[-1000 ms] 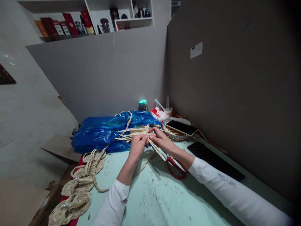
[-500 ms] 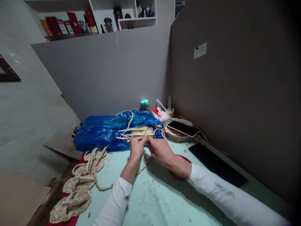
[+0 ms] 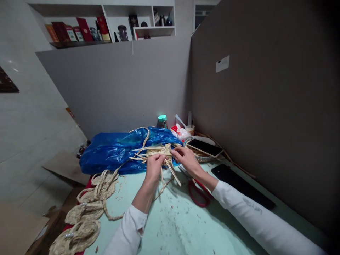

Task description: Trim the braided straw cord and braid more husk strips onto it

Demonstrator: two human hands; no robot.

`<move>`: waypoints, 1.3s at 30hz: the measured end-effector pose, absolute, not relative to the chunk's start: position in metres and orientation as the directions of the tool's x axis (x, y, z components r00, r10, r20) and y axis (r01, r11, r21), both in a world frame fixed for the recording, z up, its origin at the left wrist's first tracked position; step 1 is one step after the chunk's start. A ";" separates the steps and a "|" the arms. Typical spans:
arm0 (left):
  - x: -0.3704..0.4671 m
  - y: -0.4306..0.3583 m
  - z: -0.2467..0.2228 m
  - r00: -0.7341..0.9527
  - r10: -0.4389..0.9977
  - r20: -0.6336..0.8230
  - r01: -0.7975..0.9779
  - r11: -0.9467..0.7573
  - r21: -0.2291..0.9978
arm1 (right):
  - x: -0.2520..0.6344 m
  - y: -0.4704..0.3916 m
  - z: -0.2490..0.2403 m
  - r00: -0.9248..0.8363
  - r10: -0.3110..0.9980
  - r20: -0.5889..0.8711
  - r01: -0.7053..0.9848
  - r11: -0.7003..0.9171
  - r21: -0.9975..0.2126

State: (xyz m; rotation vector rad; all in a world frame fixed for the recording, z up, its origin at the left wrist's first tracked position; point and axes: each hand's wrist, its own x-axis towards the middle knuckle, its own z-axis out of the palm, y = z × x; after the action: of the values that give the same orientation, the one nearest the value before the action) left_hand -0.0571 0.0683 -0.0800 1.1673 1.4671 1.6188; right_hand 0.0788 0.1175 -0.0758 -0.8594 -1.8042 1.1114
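A bundle of pale straw strands [image 3: 155,151] lies in front of a blue plastic bag, with loose ends sticking out to the left. My left hand [image 3: 154,167] is closed on it, thumb and fingertips pinching the strands at the near side. At the bundle's right end, my right hand [image 3: 188,162] has its thumb and forefinger together at the gathered strands. Several straw ends hang from between the hands toward the table. Red-handled scissors [image 3: 198,200] lie under my right wrist, their blades partly showing.
Braided straw coils [image 3: 89,209] line the table's left edge, joined to a long braid. The blue plastic bag [image 3: 106,152] lies behind the bundle. At right are a phone [image 3: 204,147] on a woven basket and a black flat object [image 3: 241,186]. Grey partitions [image 3: 119,85] enclose the table.
My hands have come slightly apart, the right one lifting toward the bundle's right end. Straw ends now hang below the hands, and more of the scissors shows.
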 end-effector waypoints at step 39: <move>-0.045 0.049 -0.058 -0.319 0.880 0.352 0.722 -0.015 0.692 | 0.076 0.126 -0.096 -0.447 0.877 0.177 -0.154 0.119 -0.981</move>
State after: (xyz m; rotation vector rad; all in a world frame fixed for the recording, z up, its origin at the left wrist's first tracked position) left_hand -0.0451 0.0486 -0.0584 1.7082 2.0624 1.2447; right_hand 0.0764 0.1258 -0.0960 -0.7384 -1.5168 1.4788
